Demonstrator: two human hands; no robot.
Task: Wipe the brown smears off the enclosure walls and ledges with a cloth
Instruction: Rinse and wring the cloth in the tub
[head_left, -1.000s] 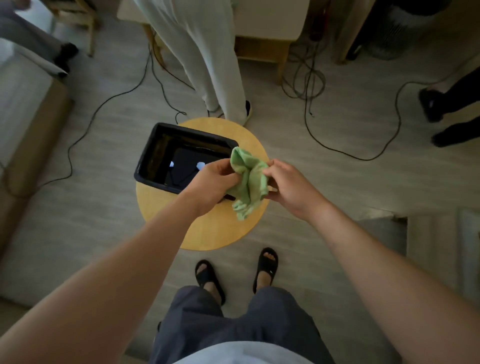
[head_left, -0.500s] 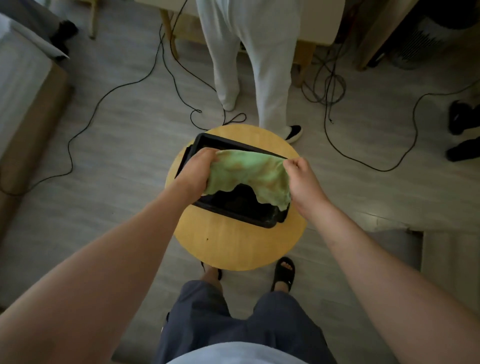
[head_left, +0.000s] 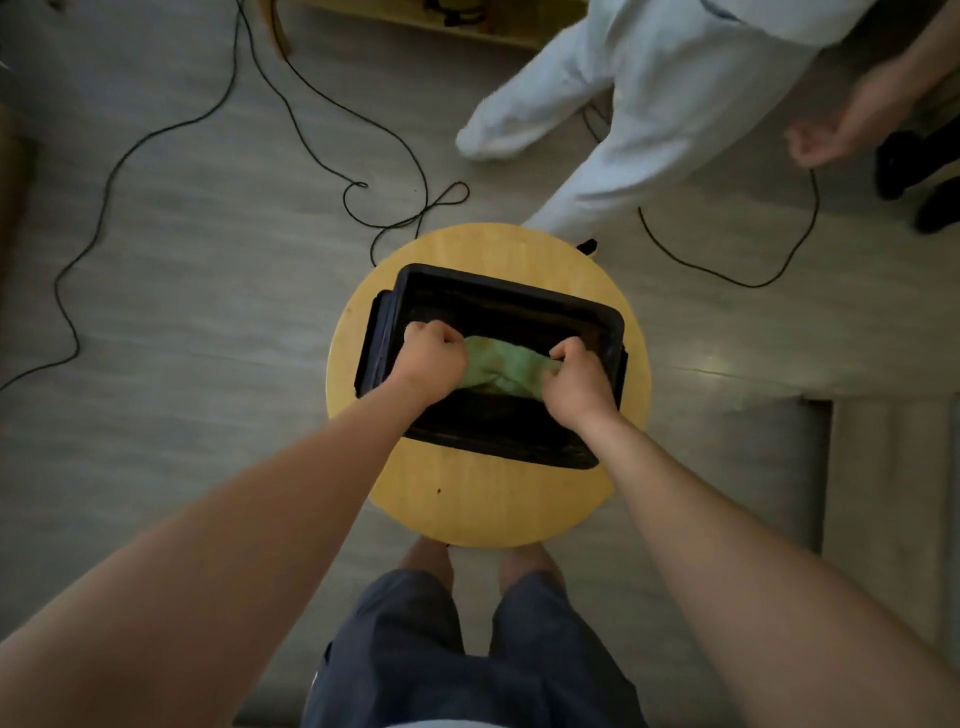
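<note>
A black rectangular enclosure (head_left: 519, 299) sits on a round wooden stool (head_left: 488, 509) right below me. A green cloth (head_left: 501, 366) is stretched inside it between both hands. My left hand (head_left: 431, 358) grips the cloth's left end with curled fingers, down in the enclosure near its left wall. My right hand (head_left: 576, 382) grips the right end, close to the right wall. The interior is dark, and no smears can be made out. The hands and the cloth hide part of the floor of the enclosure.
Another person in pale trousers (head_left: 639, 130) stands just beyond the stool, with a hand (head_left: 831, 130) at the upper right. Black cables (head_left: 332, 104) loop over the grey floor to the left and right. My feet (head_left: 478, 564) are under the stool's near edge.
The cloth went from bunched above the enclosure to spread between both hands, then down inside it. My view moved over the stool, and the other person stepped to the right.
</note>
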